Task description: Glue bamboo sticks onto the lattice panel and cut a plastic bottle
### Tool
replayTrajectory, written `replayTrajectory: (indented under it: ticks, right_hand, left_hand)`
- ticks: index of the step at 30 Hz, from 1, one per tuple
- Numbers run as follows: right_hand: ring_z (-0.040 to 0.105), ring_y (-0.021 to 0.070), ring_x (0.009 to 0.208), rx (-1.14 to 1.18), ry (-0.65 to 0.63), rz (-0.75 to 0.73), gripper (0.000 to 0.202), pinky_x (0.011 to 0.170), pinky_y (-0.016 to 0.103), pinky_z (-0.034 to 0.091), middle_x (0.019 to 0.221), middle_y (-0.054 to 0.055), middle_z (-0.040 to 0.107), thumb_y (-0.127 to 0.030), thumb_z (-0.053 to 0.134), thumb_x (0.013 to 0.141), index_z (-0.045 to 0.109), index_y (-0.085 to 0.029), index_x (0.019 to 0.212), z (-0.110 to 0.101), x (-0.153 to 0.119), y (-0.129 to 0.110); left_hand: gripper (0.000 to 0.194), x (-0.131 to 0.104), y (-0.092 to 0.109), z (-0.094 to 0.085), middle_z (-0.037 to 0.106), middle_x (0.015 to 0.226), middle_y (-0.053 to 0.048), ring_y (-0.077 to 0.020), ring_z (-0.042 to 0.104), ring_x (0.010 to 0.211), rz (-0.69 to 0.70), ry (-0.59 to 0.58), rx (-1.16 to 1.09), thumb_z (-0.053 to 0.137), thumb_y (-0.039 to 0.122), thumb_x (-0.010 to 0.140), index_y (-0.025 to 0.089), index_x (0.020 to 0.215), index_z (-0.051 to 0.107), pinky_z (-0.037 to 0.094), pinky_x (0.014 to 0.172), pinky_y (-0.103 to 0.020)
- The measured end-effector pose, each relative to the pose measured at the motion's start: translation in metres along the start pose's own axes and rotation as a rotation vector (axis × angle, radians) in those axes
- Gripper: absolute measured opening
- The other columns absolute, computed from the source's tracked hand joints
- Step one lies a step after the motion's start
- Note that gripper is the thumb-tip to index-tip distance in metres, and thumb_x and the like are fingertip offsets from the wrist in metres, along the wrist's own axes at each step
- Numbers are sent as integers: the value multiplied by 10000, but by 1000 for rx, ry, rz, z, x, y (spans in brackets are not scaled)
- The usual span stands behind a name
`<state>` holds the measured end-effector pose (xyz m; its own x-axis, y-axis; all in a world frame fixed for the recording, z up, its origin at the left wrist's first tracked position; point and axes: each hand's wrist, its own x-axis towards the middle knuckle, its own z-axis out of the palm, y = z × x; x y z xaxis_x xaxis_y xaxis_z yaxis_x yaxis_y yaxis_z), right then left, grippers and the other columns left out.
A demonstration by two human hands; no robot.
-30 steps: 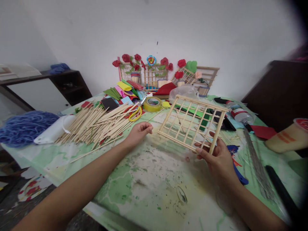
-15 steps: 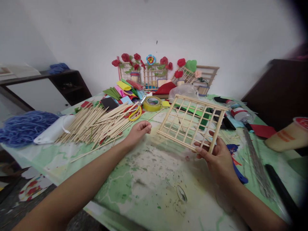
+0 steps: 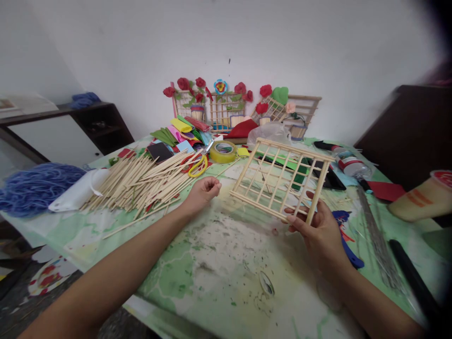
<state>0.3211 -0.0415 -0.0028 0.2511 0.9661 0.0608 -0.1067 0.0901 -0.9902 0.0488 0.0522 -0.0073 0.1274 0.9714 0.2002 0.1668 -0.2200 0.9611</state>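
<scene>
My right hand (image 3: 323, 228) grips a lattice frame (image 3: 319, 186) made of thin wooden sticks by its lower right corner, thumb in front and fingers behind. The frame is tilted and held above the table. To its left, my left hand (image 3: 202, 192) is closed, with thumb and fingertips pressed together; whatever may be between them is too small or hidden to see. Close beyond this hand lie a heap of loose wooden sticks (image 3: 141, 183), scissors (image 3: 198, 165) with yellow and red handles, and a roll of yellowish tape (image 3: 223, 151).
Blue yarn (image 3: 38, 186) and a white glue gun-like object (image 3: 76, 190) lie at left. Finished stick lattices with red paper flowers (image 3: 183, 84) lean on the wall. At right are a plastic bottle (image 3: 353, 164), wires (image 3: 376, 240) and a cup (image 3: 422, 197).
My left hand has shifted very slightly left. The lattice frame and my right hand look almost unmoved.
</scene>
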Motion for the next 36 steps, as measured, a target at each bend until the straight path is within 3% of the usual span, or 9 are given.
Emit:
replayTrajectory:
  ticks: [11, 23, 36]
  right_hand:
    - [642, 203, 684, -17, 5, -1, 889, 501, 279, 502, 846, 44, 664, -322, 831, 565, 345, -243, 1306, 0, -1, 0]
    - [647, 207, 689, -6, 8, -5, 893, 495, 269, 500, 851, 53, 668, -306, 838, 553, 350, -240, 1299, -1, 1, 3]
    - [644, 208, 710, -22, 12, -8, 868, 490, 272, 502, 847, 46, 663, -322, 827, 566, 354, -249, 1290, 1, 1, 2]
  left_hand:
    - [271, 1, -4, 1, 463, 528, 54, -69, 375, 484, 4, 31, -11, 628, 396, 706, 168, 647, 496, 275, 501, -214]
    - [263, 2, -4, -2, 650, 642, -23, -115, 511, 594, -2, -12, -12, 656, 416, 713, 154, 701, 634, 399, 615, -244]
    - [318, 1, -11, 0, 604, 642, -8, -110, 533, 622, -10, -65, -180, 597, 461, 780, 145, 805, 622, 403, 641, -245]
